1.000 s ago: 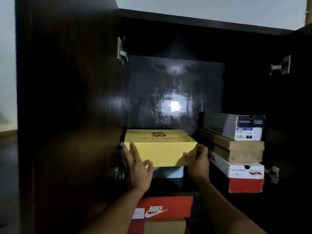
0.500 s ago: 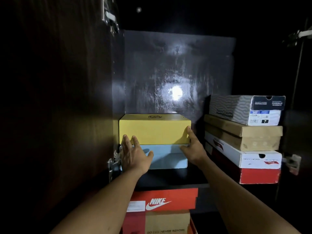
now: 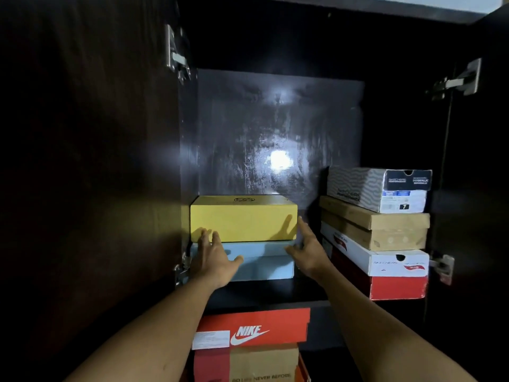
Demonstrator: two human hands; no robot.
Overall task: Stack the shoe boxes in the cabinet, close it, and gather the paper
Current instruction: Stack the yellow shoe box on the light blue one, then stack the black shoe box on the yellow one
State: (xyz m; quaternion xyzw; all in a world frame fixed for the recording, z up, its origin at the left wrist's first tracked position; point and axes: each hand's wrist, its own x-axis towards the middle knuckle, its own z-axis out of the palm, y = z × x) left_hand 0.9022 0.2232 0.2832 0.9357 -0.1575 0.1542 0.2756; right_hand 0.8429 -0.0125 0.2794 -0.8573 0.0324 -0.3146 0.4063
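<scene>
A yellow shoe box lies on a light blue shoe box at the left of the upper shelf in the dark cabinet. My left hand has straight fingers touching the lower left front of the yellow box. My right hand is spread at the boxes' right front corner, fingertips by the yellow box, thumb against the blue one. Neither hand grips anything. No paper is in view.
To the right stands a stack: a red and white box, a brown box, a grey patterned box. Below the shelf sits a red Nike box on another box. Both cabinet doors stand open, with metal hinges.
The yellow box was held at both sides above the blue box, then set down on it and pushed back. My hands have let go and now lie flat against the fronts.
</scene>
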